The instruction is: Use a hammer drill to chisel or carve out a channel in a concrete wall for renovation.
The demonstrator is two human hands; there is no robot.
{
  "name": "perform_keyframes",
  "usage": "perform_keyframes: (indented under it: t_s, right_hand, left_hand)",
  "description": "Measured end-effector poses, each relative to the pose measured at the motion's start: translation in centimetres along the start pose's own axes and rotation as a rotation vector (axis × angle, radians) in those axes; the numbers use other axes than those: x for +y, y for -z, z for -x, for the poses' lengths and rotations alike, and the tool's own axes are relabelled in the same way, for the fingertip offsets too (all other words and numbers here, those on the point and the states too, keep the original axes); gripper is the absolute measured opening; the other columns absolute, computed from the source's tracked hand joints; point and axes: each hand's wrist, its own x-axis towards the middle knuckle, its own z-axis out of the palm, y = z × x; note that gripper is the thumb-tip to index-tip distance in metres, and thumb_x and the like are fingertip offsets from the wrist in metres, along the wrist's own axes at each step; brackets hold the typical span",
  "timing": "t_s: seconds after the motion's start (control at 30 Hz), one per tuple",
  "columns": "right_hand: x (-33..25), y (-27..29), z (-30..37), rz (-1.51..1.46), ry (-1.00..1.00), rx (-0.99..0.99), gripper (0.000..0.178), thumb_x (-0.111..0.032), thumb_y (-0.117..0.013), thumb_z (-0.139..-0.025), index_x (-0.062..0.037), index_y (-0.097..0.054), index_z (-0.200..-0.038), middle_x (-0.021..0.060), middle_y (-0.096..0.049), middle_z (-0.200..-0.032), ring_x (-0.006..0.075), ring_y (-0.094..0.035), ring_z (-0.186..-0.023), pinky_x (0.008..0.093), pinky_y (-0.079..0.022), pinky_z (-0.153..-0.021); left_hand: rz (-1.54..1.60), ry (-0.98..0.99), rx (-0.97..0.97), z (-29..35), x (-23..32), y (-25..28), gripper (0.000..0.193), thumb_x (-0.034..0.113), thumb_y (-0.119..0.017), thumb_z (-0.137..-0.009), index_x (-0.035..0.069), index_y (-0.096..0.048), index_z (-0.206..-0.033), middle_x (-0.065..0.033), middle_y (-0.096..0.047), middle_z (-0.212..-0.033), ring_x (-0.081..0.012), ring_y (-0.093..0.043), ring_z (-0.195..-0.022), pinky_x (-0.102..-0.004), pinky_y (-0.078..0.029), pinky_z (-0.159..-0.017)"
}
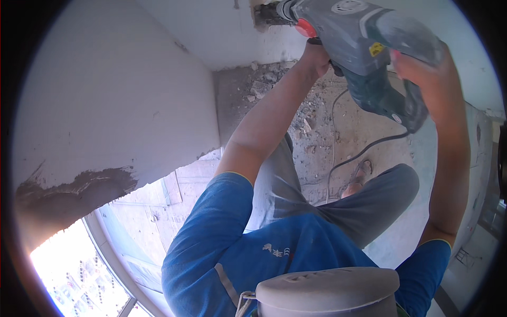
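Note:
A large grey-green rotary hammer (351, 39) is held up at the top of the view, dusty, with a red ring near its front end. My left hand (318, 59) is closed round its black side handle behind the front end. At the rear, my right hand (414, 71) grips the D-shaped handle, its fingers slightly blurred. The tool's nose points left into a rough, dark hole (266, 16) broken in the white wall (211, 26). Its bit cannot be made out. From the handle's lower end hangs a dark power cord (369, 145).
Broken rubble (264, 84) and dust lie on the floor below the hole. A grey-white wall (116, 105) with a ragged lower edge stands at my left, and a bright window (79, 272) lies beyond it. My sandalled foot (360, 177) is near the cord.

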Motion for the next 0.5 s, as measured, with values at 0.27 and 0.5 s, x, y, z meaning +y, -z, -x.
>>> perform_keyframes:
  t_s: [0.27, 0.5]
  right_hand:
    - [2.8, -4.8, 4.7, -0.472, -0.291, 0.043, 0.027, -0.012, -0.068, -0.072, 0.0023, -0.065, -0.094, 0.0055, -0.067, -0.082, 0.0127, -0.063, -0.075, 0.0274, -0.048, -0.072]
    - [2.9, -6.9, 11.5, -0.693, -0.336, 0.181, 0.022, -0.005, -0.068, -0.072, 0.0028, -0.065, -0.093, 0.0042, -0.067, -0.081, 0.0105, -0.061, -0.078, 0.0269, -0.047, -0.073]
  left_hand:
    - [0.161, -0.102, -0.162, 1.1, -2.5, 3.2, 0.033, 0.013, -0.054, -0.091, 0.006, -0.05, -0.123, -0.0104, -0.06, -0.117, -0.0219, -0.06, -0.104, -0.0358, -0.049, -0.088]
    - [-0.026, -0.047, -0.198, 4.1, -1.3, 2.7, 0.035, 0.007, -0.056, -0.088, 0.004, -0.052, -0.122, -0.01, -0.06, -0.117, -0.0206, -0.06, -0.105, -0.0361, -0.049, -0.089]
